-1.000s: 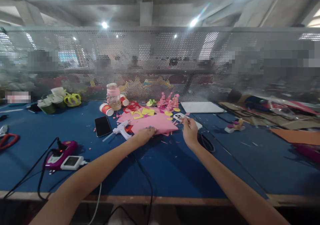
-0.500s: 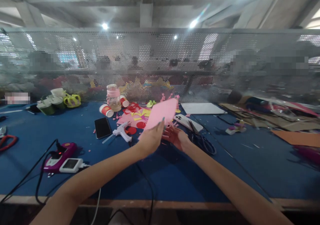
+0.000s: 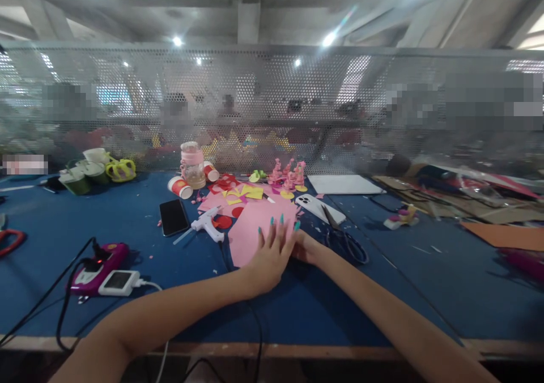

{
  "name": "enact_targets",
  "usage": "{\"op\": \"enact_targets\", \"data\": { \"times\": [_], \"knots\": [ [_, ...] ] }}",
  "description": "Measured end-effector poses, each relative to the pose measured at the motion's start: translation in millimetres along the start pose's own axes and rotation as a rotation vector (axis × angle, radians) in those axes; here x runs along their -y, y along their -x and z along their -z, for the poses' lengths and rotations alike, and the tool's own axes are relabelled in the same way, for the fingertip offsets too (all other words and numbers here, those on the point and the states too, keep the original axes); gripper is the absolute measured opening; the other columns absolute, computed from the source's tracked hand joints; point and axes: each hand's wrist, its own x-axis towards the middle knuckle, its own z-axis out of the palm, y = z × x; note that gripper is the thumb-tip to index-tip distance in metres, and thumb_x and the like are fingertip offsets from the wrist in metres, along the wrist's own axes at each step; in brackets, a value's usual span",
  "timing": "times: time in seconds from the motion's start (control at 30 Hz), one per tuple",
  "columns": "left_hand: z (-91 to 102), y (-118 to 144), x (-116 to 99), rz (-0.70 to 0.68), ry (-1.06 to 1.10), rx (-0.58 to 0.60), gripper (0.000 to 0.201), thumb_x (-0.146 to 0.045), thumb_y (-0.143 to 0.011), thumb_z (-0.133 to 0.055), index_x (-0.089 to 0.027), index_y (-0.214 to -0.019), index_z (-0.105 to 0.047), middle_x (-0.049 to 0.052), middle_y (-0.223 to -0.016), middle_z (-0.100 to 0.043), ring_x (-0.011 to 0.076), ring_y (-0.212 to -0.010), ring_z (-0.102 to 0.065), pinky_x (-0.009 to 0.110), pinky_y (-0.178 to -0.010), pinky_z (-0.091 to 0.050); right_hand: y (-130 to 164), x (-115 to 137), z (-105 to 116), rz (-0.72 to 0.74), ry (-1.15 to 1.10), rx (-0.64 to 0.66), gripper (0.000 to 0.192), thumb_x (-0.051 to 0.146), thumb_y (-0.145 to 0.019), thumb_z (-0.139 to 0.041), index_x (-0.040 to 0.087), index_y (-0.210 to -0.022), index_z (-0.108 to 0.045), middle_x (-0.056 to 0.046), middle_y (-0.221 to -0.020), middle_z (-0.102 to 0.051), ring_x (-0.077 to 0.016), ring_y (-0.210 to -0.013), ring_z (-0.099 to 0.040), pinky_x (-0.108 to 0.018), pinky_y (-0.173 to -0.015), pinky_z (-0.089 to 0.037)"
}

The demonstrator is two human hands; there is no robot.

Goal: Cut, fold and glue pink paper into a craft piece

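Note:
A pink foam sheet (image 3: 253, 224) lies flat on the blue table (image 3: 127, 224) in front of me. My left hand (image 3: 272, 252) rests flat on the sheet's near right part, fingers spread. My right hand (image 3: 306, 249) sits at the sheet's right edge, partly hidden under the left fingers, so its grip is unclear. A white glue gun (image 3: 206, 224) lies just left of the sheet. Black scissors (image 3: 345, 240) and a white phone (image 3: 312, 204) lie to the right of my hands.
A black phone (image 3: 173, 217), paper cups (image 3: 181, 186), a jar (image 3: 192, 165) and small pink figures (image 3: 289, 173) stand further back. A purple power strip (image 3: 96, 263) with cables lies near left. Cardboard sheets (image 3: 505, 233) lie right. A perforated metal screen (image 3: 272, 105) closes the far edge.
The pink sheet was lifted off the pile by my left hand, then laid down flat nearer to me. My right hand let go of a small tool and moved to the sheet's edge.

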Motion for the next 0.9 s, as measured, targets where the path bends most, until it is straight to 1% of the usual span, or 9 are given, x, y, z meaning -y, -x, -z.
{"op": "enact_targets", "data": {
  "times": [0.07, 0.13, 0.2, 0.3, 0.43, 0.53, 0.6, 0.73, 0.9],
  "knots": [
    [-9.7, -3.7, 5.8, 0.073, 0.071, -0.08, 0.085, 0.001, -0.063, -0.035, -0.01, -0.137, 0.006, 0.019, -0.144, -0.008, 0.0298, -0.13, 0.006, 0.056, -0.1, -0.021, -1.8, 0.9, -5.5, -0.089, -0.094, 0.103, 0.014, 0.035, -0.07, -0.053, 0.023, -0.063, -0.053, -0.001, -0.055, -0.063, -0.0201, -0.061, -0.064, -0.036, -0.061, -0.053],
    [-19.0, -7.7, 14.7, 0.18, 0.151, -0.215, 0.087, 0.004, -0.061, -0.03, -0.009, -0.136, 0.012, 0.018, -0.143, -0.014, 0.027, -0.13, 0.001, 0.053, -0.102, -0.022, -5.8, 2.5, -12.0, -0.079, -0.114, 0.153, 0.018, 0.039, -0.07, -0.055, 0.023, -0.063, -0.051, 0.0, -0.057, -0.063, -0.0197, -0.064, -0.064, -0.037, -0.065, -0.053],
    [-25.9, -10.6, 24.1, 0.252, 0.201, -0.35, 0.085, 0.006, -0.063, -0.024, -0.01, -0.135, 0.017, 0.017, -0.143, -0.015, 0.0249, -0.131, -0.002, 0.052, -0.104, -0.02, -10.4, 5.5, -17.7, 0.01, -0.026, 0.162, 0.023, 0.043, -0.069, -0.056, 0.023, -0.061, -0.05, 0.0, -0.058, -0.064, -0.0199, -0.068, -0.064, -0.04, -0.07, -0.052],
    [-28.0, -12.1, 33.7, 0.32, 0.262, -0.482, 0.077, 0.005, -0.069, -0.017, -0.013, -0.134, 0.021, 0.013, -0.145, -0.011, 0.0225, -0.131, -0.004, 0.048, -0.107, -0.018, -14.9, 12.3, -21.0, 0.147, 0.182, 0.205, 0.022, 0.043, -0.067, -0.061, 0.023, -0.061, -0.053, -0.001, -0.065, -0.066, -0.0216, -0.078, -0.063, -0.043, -0.083, -0.047],
    [-16.7, -10.7, 36.0, 0.423, 0.363, -0.646, 0.072, 0.0, -0.075, -0.016, -0.017, -0.134, 0.02, 0.008, -0.146, -0.01, 0.021, -0.132, -0.007, 0.045, -0.108, -0.02, -18.3, 17.7, -16.1, 0.322, 0.405, 0.326, 0.015, 0.039, -0.072, -0.057, 0.025, -0.075, -0.063, -0.003, -0.092, -0.067, -0.0222, -0.101, -0.057, -0.043, -0.097, -0.035],
    [-7.1, -8.8, 35.2, 0.432, 0.384, -0.669, 0.068, -0.003, -0.078, -0.018, -0.019, -0.136, 0.015, 0.005, -0.145, -0.015, 0.0188, -0.132, -0.007, 0.042, -0.11, -0.016, -27.1, 15.0, -9.4, 0.327, 0.424, 0.354, 0.023, 0.039, -0.075, -0.053, 0.026, -0.091, -0.064, -0.001, -0.106, -0.063, -0.0211, -0.108, -0.053, -0.042, -0.099, -0.033],
    [-4.2, -7.8, 35.0, 0.415, 0.392, -0.656, 0.066, -0.005, -0.08, -0.018, -0.02, -0.137, 0.011, 0.004, -0.145, -0.014, 0.0185, -0.132, -0.008, 0.041, -0.11, -0.015, -37.8, 11.5, -4.8, 0.325, 0.424, 0.34, 0.025, 0.038, -0.075, -0.054, 0.027, -0.095, -0.064, 0.0, -0.108, -0.062, -0.0204, -0.108, -0.053, -0.042, -0.1, -0.032],
    [-5.1, -7.6, 35.0, 0.393, 0.379, -0.637, 0.065, -0.004, -0.08, -0.018, -0.017, -0.137, 0.009, 0.005, -0.145, -0.013, 0.0198, -0.132, -0.007, 0.042, -0.11, -0.014, -63.6, 6.1, 3.3, 0.322, 0.426, 0.257, 0.018, 0.032, -0.072, -0.058, 0.026, -0.087, -0.065, 0.001, -0.097, -0.067, -0.0209, -0.098, -0.059, -0.044, -0.095, -0.037],
    [-9.0, -8.7, 34.8, 0.389, 0.351, -0.628, 0.066, -0.002, -0.079, -0.017, -0.017, -0.136, 0.011, 0.005, -0.145, -0.014, 0.019, -0.132, -0.008, 0.04, -0.11, -0.014, -87.3, 5.4, 9.8, 0.209, 0.327, 0.142, 0.009, 0.023, -0.067, -0.06, 0.024, -0.074, -0.066, 0.0, -0.09, -0.069, -0.0217, -0.098, -0.058, -0.044, -0.097, -0.033]
  ]
}}
